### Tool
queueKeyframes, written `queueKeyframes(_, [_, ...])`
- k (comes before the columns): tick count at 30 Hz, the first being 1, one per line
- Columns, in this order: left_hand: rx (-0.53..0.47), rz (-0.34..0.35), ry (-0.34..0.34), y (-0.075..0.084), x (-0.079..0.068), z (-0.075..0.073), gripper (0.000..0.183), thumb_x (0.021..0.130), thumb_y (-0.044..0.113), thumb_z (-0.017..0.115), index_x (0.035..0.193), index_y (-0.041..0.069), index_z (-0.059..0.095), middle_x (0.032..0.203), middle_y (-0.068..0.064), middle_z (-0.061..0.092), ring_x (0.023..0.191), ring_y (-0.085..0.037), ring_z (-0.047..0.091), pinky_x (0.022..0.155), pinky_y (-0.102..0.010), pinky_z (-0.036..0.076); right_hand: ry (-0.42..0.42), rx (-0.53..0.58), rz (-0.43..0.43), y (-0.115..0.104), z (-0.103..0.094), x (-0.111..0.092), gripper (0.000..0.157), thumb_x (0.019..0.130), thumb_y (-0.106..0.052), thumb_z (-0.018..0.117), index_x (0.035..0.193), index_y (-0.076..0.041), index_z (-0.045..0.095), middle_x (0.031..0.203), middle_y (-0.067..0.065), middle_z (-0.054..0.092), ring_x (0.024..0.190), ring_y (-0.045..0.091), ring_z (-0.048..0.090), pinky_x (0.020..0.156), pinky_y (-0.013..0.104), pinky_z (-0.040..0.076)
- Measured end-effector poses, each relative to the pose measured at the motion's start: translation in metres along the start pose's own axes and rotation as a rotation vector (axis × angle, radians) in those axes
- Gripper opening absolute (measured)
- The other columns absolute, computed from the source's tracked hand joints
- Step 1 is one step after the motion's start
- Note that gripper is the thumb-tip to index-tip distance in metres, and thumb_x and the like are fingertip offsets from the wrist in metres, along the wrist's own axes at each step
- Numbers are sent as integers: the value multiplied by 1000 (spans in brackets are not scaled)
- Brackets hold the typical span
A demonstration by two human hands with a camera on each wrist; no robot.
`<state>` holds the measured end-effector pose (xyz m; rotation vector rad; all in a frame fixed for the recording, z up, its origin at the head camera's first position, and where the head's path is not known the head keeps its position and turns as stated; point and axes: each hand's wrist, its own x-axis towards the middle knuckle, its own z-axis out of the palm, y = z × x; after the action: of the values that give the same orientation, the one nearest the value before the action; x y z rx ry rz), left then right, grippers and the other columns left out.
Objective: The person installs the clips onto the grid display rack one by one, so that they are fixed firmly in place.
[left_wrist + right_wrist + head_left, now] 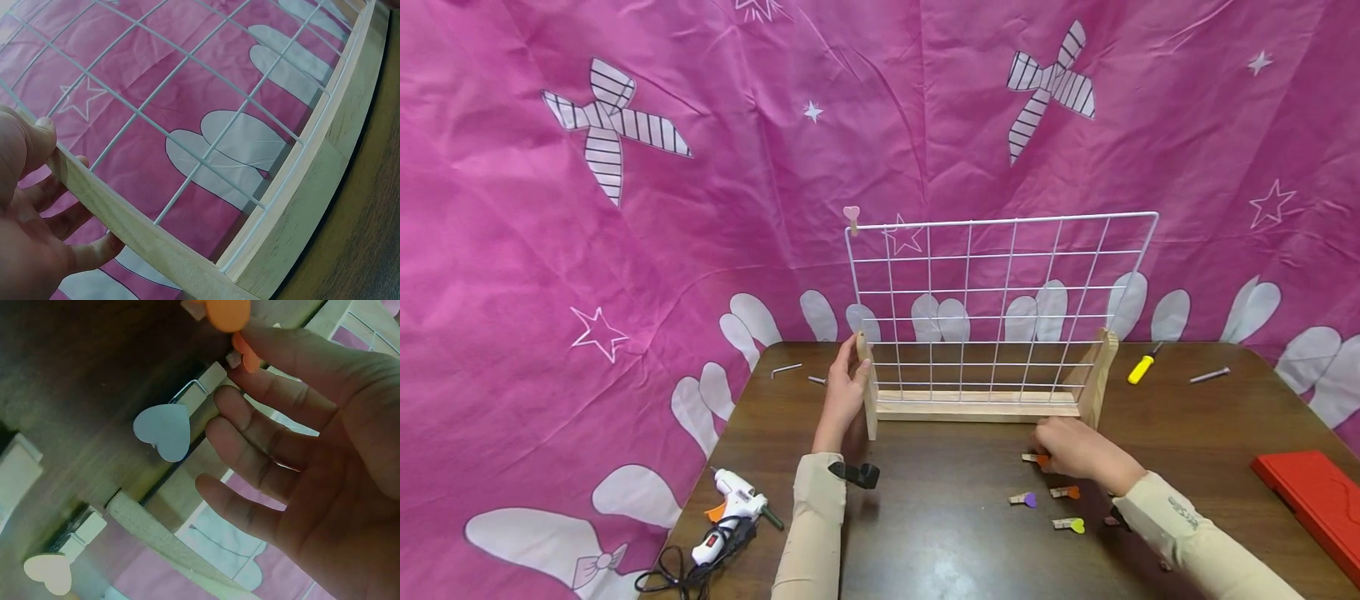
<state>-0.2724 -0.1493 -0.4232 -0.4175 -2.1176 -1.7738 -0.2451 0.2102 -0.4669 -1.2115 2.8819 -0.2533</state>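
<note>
As the head view shows, left grip (846,385) clasping the wooden side post (868,400) of a wire grid (1003,317) on the tabletop (947,483), right grip (1081,447) before it, left-wrist view, thumb (28,140) and fingers (94,255) on that post, right-wrist view, right grip pinching an orange heart clip (248,355).

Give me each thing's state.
White wire grid: standing upright
Pale wooden stand: upright, gripped by left hand
Pink wooden heart clothespin: clipped to grid
Orange wooden heart clothespin: apparently pinched by right hand
Purple wooden heart clothespin: loose
White glue gun: lying down
Yellow-handled screwdriver: lying flat
</note>
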Motion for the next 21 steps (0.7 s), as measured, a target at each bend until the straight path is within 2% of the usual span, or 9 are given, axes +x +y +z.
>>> queueKeyframes(5, [-5, 4, -2, 0, 0, 0, 46, 92, -7, 45, 137, -6, 35, 125, -26, 50, 120, -37, 45, 102, -38, 36, 21, -11, 12, 2, 5, 1, 29, 67, -2, 76, 60, -17, 52, 56, -12, 36, 52, 6, 30, 45, 23, 25])
queueKeyframes(10, [-9, 3, -5, -2, -1, 0, 46, 92, -7, 44, 137, -5, 35, 126, -26, 50, 120, -40, 43, 102, -40, 35, 25, -13, 30, 2, 5, 1, 28, 66, -5, 77, 60, -17, 52, 57, -12, 38, 52, 6, 33, 45, 23, 28])
queueKeyframes(17, [-3, 7, -6, 0, -1, -1, 46, 92, -8, 44, 137, -6, 34, 127, -25, 50, 121, -38, 44, 102, -40, 35, -19, 116, 68, -1, -3, 1, 24, 69, -11, 76, 64, -19, 54, 60, -13, 43, 53, 5, 38, 45, 22, 33])
queueKeyframes(21, [-10, 2, -5, 1, 0, -1, 46, 92, -8, 44, 137, -5, 34, 127, -26, 49, 121, -40, 42, 102, -40, 35, 36, 182, 72, -2, -12, 2, 21, 69, -14, 75, 69, -21, 55, 63, -13, 46, 57, 4, 41, 48, 21, 35])
